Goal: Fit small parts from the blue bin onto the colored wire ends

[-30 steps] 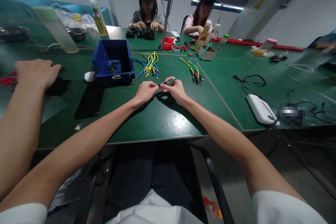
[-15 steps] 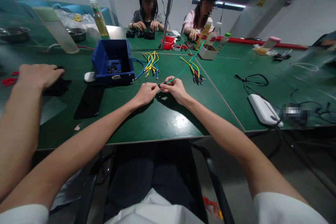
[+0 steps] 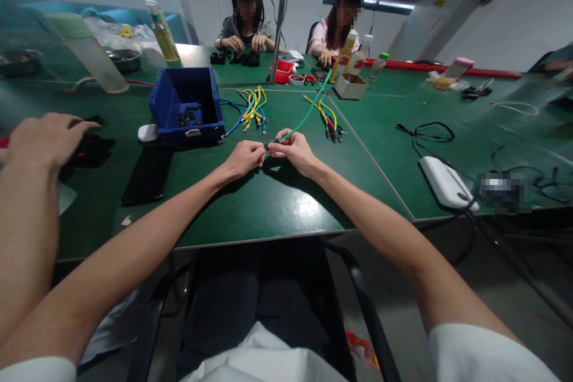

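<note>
Over the near middle of the table, my two hands meet with closed fingers. My right hand (image 3: 296, 150) pinches a green wire (image 3: 307, 114), which rises in a curve toward the back right. A small black piece (image 3: 271, 144) shows at the wire's near end, between the hands. My left hand (image 3: 244, 159) is closed at that piece, its fingertips partly hidden. Beyond my hands lies a bundle of yellow, green and blue wires (image 3: 254, 106) with ring terminals. Farther right is a smaller bundle of wires (image 3: 329, 118), with black sleeves at its ends.
A blue bin (image 3: 188, 104) with black parts stands left of the bundles, a black phone (image 3: 147, 176) in front. A co-worker's hand (image 3: 40, 140) is at far left. Two people sit across the table (image 3: 286, 215). A white power bank (image 3: 447, 182) and cables lie right.
The co-worker's hand at the left has shifted left. My hands stay together at the green wire's end with little change, and the whole view has moved slightly.
</note>
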Demonstrator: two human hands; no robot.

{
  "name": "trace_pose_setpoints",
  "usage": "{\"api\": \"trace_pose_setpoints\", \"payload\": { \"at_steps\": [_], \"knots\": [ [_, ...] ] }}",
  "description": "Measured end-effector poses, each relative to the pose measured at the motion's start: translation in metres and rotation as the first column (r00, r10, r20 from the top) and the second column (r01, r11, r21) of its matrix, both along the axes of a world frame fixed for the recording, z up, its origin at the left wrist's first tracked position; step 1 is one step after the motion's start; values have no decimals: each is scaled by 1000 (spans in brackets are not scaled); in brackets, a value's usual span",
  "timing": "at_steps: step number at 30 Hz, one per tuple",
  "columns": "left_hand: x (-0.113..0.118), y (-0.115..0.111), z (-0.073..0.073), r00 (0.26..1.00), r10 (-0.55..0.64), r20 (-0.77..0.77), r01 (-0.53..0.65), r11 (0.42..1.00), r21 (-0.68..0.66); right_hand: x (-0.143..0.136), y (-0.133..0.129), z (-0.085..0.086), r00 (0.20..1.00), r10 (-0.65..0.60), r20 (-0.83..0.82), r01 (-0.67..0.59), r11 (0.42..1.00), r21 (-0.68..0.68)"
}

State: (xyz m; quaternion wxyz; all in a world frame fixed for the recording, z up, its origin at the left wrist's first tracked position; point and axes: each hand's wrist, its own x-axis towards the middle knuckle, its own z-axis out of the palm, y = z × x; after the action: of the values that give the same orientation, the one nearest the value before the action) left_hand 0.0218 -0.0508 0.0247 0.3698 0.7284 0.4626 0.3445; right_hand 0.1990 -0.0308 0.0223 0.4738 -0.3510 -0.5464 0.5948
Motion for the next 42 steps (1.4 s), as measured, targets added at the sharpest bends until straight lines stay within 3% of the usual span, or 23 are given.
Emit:
{"api": "trace_pose_setpoints", "payload": {
  "at_steps": [8,18,24,28,34,42],
  "knots": [
    [1,1,-2,987,73,-143,-62,995,81,-1,7,-9,998,-10,60,7,999,49],
    [6,5,-4,979,110,-175,-100,993,61,-2,13,-19,997,-72,41,68,994,87],
    [16,5,-1,939,254,-230,-238,967,96,0,20,-20,999,-44,4,44,996,74],
    [20,11,2,929,216,-300,-181,974,138,3,20,-17,999,-46,6,46,997,55],
    [21,19,-3,901,254,-351,-177,955,237,3,24,-19,993,-116,-2,116,992,55],
    [20,22,-5,888,257,-380,-191,960,204,-2,24,-21,979,-205,8,203,976,77]
  ]
}}
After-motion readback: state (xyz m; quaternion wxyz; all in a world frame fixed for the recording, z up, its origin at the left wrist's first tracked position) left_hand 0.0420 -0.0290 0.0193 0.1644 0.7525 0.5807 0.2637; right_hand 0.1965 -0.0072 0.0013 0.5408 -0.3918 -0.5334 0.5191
